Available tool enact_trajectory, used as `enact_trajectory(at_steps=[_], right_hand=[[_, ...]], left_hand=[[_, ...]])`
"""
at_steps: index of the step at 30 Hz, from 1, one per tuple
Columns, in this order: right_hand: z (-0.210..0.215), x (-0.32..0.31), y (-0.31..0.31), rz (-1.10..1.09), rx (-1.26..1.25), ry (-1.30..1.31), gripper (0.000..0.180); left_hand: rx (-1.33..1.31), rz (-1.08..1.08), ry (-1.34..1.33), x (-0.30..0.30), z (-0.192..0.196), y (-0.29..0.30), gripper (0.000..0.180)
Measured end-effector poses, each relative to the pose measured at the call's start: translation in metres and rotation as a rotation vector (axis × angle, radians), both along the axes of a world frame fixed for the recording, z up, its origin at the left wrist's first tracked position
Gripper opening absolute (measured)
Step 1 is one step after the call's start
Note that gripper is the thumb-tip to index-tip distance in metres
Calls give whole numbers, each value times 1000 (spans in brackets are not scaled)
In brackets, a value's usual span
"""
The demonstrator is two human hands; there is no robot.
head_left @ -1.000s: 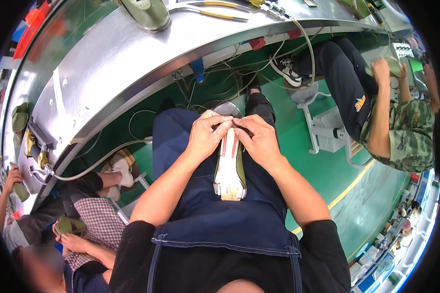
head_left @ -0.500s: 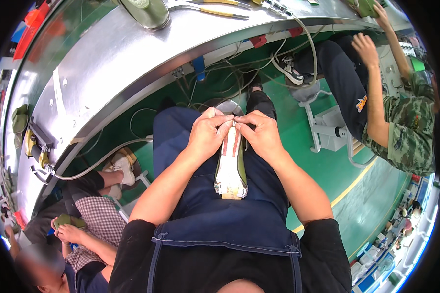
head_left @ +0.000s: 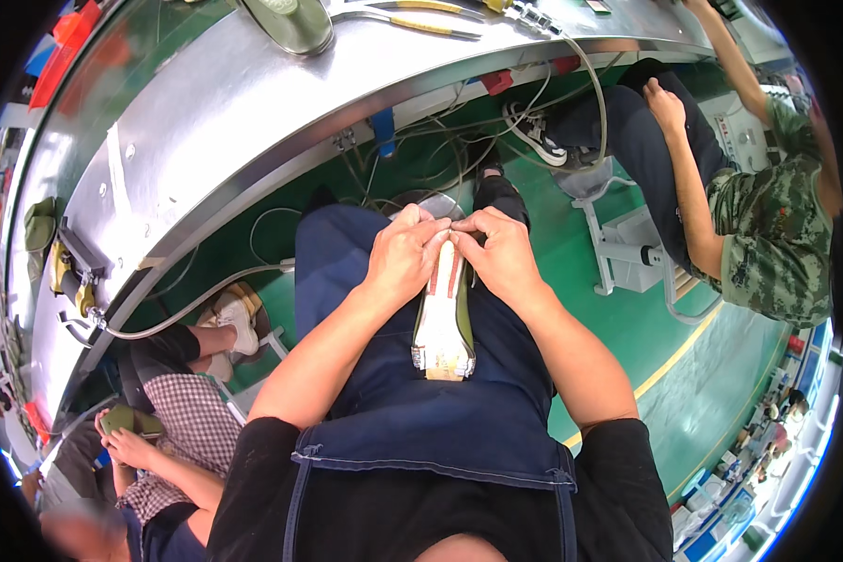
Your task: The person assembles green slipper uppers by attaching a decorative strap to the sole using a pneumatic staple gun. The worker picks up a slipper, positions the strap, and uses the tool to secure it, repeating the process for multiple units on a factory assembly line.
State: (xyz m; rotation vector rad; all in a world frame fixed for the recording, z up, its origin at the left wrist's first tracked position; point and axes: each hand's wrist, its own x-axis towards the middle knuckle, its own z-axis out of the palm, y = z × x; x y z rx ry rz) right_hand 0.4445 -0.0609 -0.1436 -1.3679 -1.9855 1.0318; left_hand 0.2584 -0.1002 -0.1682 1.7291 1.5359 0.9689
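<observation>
A green shoe on a last (head_left: 443, 328) rests on my lap with its pale underside up. Two reddish strips run along that underside, and green upper shows at its right edge. My left hand (head_left: 403, 251) and my right hand (head_left: 495, 253) meet at the shoe's far, narrow end. Thumb and forefinger of each hand are pinched together at its edge, with the fingertips close to touching. What exactly lies between the fingertips is too small to make out.
Beyond my knees curves a metal bench (head_left: 187, 140) bearing a green shoe (head_left: 295, 23), yellow-handled pliers (head_left: 431, 28) and a hose fitting (head_left: 534, 14). Another hosed tool (head_left: 70, 281) sits at its left end. Co-workers sit left and right; the left one holds a green piece (head_left: 126, 421).
My hands stay pinched at the shoe's far end, with only slight finger movement. The right co-worker's near hand has lowered toward the knee.
</observation>
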Motion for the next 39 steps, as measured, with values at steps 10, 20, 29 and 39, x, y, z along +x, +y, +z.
enact_trajectory(at_steps=[10,20,29,39], right_hand=[[-2,-1,-21,-54,-158,61,33],[-10,21,-64,96,-1044,245,64],[-19,25,-53,176,-1283,233,74],[-25,30,-63,188,-1101,85,63]], left_hand=[[-252,72,-165,7,-24,-34,36],[-890,-73,-988,5,3,-90,82],[-908,-42,-1103,10,-8,-98,73],[-883,56,-981,13,-12,-102,75]])
